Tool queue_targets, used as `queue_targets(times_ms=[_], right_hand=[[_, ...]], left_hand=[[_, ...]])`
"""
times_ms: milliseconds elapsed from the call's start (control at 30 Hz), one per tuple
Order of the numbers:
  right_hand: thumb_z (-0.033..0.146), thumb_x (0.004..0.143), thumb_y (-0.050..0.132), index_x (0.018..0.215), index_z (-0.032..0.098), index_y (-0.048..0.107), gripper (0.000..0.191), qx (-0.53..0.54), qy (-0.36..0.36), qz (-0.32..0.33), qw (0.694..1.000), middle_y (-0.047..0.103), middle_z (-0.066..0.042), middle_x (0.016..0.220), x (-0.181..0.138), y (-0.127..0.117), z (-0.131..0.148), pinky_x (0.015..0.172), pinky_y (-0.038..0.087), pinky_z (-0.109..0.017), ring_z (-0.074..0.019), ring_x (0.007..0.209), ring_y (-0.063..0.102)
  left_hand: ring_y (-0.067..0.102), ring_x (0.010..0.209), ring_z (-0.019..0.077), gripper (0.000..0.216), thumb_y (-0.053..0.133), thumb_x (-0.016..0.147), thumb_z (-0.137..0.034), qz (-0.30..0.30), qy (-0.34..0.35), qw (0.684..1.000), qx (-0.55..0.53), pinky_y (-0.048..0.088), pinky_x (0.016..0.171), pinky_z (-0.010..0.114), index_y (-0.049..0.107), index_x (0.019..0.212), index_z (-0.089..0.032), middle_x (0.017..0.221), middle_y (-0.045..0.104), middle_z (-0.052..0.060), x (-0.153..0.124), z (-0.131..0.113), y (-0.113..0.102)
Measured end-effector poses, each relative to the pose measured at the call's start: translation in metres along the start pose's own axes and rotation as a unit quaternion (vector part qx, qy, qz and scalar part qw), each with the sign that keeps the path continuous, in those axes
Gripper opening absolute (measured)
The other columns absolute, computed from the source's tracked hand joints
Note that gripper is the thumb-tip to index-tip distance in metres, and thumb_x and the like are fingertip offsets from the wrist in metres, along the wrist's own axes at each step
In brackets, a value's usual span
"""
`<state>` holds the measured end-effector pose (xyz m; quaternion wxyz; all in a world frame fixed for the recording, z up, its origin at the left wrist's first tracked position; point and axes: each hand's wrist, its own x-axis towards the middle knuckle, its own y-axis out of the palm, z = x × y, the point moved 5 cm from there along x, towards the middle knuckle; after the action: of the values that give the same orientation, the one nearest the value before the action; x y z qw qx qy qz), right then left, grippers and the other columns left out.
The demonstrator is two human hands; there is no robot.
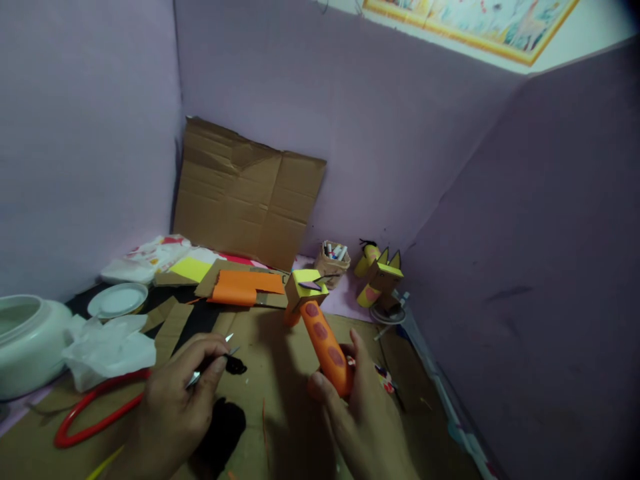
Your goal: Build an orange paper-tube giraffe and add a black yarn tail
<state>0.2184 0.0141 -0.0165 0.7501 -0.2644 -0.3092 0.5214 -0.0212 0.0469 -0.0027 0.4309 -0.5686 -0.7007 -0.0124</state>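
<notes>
My right hand point(365, 413) is wrapped round an orange paper-tube animal figure point(326, 343) with purplish-red spots. Its boxy yellow-topped cardboard head point(303, 288) points away from me and carries a pointed purple-and-black ear. On the left, my left hand point(183, 393) is closed round the blades of red-handled scissors point(103, 405). The tips poke out past the fingers, slightly apart, while the handle lies to the left. A small black piece point(235, 364) sticks out at the thumb and fingertip. Below that hand, a larger black piece point(227, 427) rests on the cardboard.
A cardboard sheet point(245, 193) leans on the wall. Orange paper point(235, 288) lies before it. At left are a white pot point(30, 340), crumpled tissue point(110, 350) and a round lid point(117, 300). A marker holder point(333, 257) and another animal figure point(383, 280) stand at the back right.
</notes>
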Motion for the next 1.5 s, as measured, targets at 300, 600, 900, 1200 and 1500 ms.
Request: queue_targets(times_ms=[300, 600, 900, 1200, 1500], right_hand=[[0.054, 0.077, 0.052, 0.091, 0.015, 0.070, 0.045, 0.247, 0.110, 0.168, 0.948, 0.070, -0.012, 0.089, 0.070, -0.022, -0.015, 0.056, 0.047, -0.030, -0.0201, 0.070, 0.063], [0.034, 0.066, 0.072, 0.090, 0.015, 0.068, 0.031, 0.438, 0.185, 0.414, 0.776, 0.069, -0.004, 0.081, 0.082, 0.020, -0.009, 0.062, 0.048, -0.024, -0.0125, 0.066, 0.062], [0.030, 0.052, 0.083, 0.076, 0.015, 0.065, 0.033, 0.575, 0.217, 0.298, 0.731, 0.067, 0.001, 0.070, 0.069, 0.024, 0.005, 0.062, 0.049, -0.021, -0.0093, 0.060, 0.062], [0.017, 0.057, 0.081, 0.072, 0.015, 0.063, 0.024, 0.651, 0.289, 0.156, 0.684, 0.068, 0.001, 0.067, 0.063, 0.055, 0.009, 0.055, 0.050, -0.017, -0.0090, 0.057, 0.063], [0.017, 0.065, 0.075, 0.076, 0.014, 0.063, 0.016, 0.656, 0.296, 0.164, 0.675, 0.068, 0.000, 0.069, 0.057, 0.052, 0.012, 0.061, 0.051, -0.020, -0.0094, 0.059, 0.062]], left_hand=[[0.061, 0.077, 0.0162, 0.008, 0.047, 0.083, -0.025, 0.010, -0.003, 1.000, 0.004, 0.049, 0.067, 0.026, 0.055, 0.082, -0.025, 0.083, 0.063, 0.001, -0.001, 0.002, 0.002], [0.061, 0.081, 0.0167, 0.009, 0.047, 0.083, -0.025, 0.020, -0.016, 1.000, 0.001, 0.049, 0.070, 0.026, 0.056, 0.080, -0.024, 0.086, 0.063, 0.002, -0.001, 0.004, 0.004], [0.061, 0.080, 0.0167, 0.011, 0.046, 0.083, -0.026, 0.010, -0.017, 1.000, 0.016, 0.049, 0.070, 0.025, 0.056, 0.078, -0.023, 0.086, 0.064, 0.002, -0.001, 0.005, 0.002], [0.060, 0.080, 0.0171, 0.010, 0.046, 0.083, -0.024, 0.006, -0.002, 1.000, 0.027, 0.049, 0.067, 0.026, 0.055, 0.079, -0.023, 0.086, 0.063, 0.003, 0.001, 0.003, -0.001], [0.062, 0.080, 0.0176, 0.011, 0.047, 0.082, -0.025, 0.014, -0.005, 1.000, 0.023, 0.050, 0.068, 0.027, 0.057, 0.077, -0.022, 0.085, 0.063, 0.003, 0.001, 0.000, 0.002]])
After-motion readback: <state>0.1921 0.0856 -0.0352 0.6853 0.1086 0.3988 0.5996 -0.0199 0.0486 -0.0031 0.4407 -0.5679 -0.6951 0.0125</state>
